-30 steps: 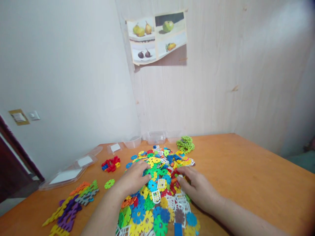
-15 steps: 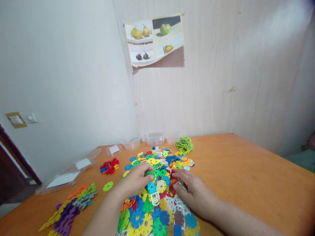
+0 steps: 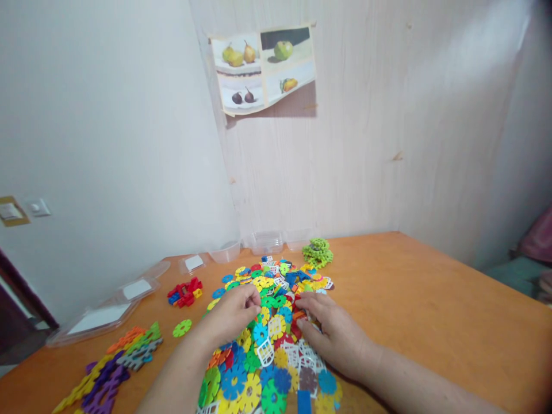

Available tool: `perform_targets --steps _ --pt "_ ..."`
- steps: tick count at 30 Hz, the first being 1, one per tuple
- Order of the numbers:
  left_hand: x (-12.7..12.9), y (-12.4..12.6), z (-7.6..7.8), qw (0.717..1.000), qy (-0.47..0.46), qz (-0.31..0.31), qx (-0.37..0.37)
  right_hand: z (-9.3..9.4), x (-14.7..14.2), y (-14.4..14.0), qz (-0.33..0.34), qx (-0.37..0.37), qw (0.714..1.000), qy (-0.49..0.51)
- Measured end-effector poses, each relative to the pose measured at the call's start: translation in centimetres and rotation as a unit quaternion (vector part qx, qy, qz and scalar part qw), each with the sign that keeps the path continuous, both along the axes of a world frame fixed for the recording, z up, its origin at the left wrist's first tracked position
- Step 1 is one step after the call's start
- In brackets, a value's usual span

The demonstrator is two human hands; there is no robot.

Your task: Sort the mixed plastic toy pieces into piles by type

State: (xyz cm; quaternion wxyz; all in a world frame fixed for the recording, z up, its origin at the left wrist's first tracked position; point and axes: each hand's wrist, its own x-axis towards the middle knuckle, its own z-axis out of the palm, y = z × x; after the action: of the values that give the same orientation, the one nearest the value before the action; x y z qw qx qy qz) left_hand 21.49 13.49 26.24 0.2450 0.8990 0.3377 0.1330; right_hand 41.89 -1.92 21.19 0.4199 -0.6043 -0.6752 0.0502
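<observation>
A mixed pile of plastic pieces (image 3: 261, 333) covers the middle of the desk (image 3: 409, 299). The left hand (image 3: 233, 313) curls its fingers over the pile's left side; whether it grips anything, I cannot tell. The right hand (image 3: 334, 330) holds thumb and fingers apart at some red pieces (image 3: 295, 329). 1 lime-green disc (image 3: 181, 328) lies left of the pile.

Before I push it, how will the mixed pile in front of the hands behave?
The pile will probably spread rather than slide as one block, since its pieces mostly look loose and overlapping. They are thin and plastic-looking, so likely light. The notched discs might snag on the open white lattices.
</observation>
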Motion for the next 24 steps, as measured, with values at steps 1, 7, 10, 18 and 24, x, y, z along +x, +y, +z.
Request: perform_targets --steps 1,7,10,18,24 --pt "-0.17 0.05 0.0 1.0 -0.001 -0.002 0.002 0.15 -0.05 -0.05 -0.001 0.004 1.0 -0.007" --pt "-0.76 0.62 -0.23 0.997 0.036 0.018 0.063 0.5 -0.19 -0.23 0.004 -0.001 0.999 -0.04" --pt "-0.57 0.5 -0.11 0.996 0.049 0.02 0.076 0.47 -0.21 -0.25 0.007 -0.007 0.999 -0.045" --pt "-0.97 -0.17 0.46 0.992 0.081 0.051 0.078 0.45 -0.26 -0.18 0.011 -0.008 0.999 -0.038" --pt "-0.55 -0.05 0.15 0.994 0.058 0.036 0.083 0.33 -0.06 -0.26 0.018 -0.01 0.999 -0.035"
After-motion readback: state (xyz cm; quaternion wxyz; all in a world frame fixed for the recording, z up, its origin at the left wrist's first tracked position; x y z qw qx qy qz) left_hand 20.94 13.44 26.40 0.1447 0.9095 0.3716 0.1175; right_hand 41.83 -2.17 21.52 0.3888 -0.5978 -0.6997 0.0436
